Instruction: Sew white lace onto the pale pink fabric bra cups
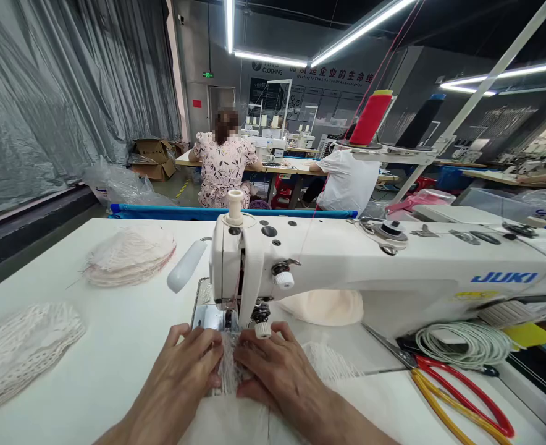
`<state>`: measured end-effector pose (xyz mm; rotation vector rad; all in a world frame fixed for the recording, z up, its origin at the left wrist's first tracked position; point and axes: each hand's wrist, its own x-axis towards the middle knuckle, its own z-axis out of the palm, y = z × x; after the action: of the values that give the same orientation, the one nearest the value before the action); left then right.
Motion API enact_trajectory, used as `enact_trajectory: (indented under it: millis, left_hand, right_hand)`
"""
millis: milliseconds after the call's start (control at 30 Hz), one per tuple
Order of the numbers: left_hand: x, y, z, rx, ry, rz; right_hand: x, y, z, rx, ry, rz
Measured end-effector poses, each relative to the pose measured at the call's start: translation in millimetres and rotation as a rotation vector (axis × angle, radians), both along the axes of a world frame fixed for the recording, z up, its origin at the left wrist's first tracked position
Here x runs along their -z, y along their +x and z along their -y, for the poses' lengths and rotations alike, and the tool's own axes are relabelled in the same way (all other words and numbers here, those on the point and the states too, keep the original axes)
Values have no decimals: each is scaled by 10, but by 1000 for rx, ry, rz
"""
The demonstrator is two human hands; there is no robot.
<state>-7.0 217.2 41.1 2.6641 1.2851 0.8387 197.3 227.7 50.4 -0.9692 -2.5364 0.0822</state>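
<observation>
A white sewing machine (pixel 338 247) stands before me, and a strip of white, lacy fabric (pixel 229 368) lies under its presser foot (pixel 228 320). My left hand (pixel 187 364) holds the fabric's left side just in front of the foot, its fingers curled and close together. On the other side, my right hand (pixel 277 364) grips the same fabric with bent fingers near the white tension knob (pixel 262 330). The fingertips of both hands are partly hidden. More white fabric (pixel 331 361) spreads to the right of my right hand.
Stacks of white fabric pieces (pixel 131 254) (pixel 23 352) lie on the left. Red-and-yellow-handled scissors (pixel 462 395) and a coiled pale cord (pixel 465 343) rest at right. Cream pieces (pixel 323 307) sit behind the needle area. Two people (pixel 226 167) (pixel 347 179) sit ahead.
</observation>
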Motion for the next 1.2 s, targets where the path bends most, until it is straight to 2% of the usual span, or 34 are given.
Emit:
enact_trajectory:
  millis: [133,233,333,433,500,567,733,833,1033,1200]
  left_hand:
    - [-45,-30,-298,-17,18,-94]
    - [-69,-56,-436,-30,69,-105]
    - [-76,-58,-345,-19,75,-101]
    - [-95,-17,-91,60,71,-55]
    - [-107,31,68,94,7,-33]
    - [-102,80,159,73,-22,-17]
    - [-35,130,105,0,148,2]
    - [-51,134,52,-21,240,-11]
    - [-168,214,86,-37,188,12]
    - [-102,210,105,-47,250,-45]
  right_hand:
    - [10,-2,-154,66,-7,16]
    - [8,33,-212,36,11,19]
    - [-11,73,-175,-90,31,-20]
    - [-23,84,-99,-208,57,-73]
    - [-22,77,-60,-216,82,-75]
    - [-19,68,-38,-195,104,-77]
    - [-18,57,-39,-170,144,-106]
    - [-1,54,-62,-177,187,-172]
    - [43,64,-92,-203,143,-240]
    - [26,88,-85,-229,126,-185]
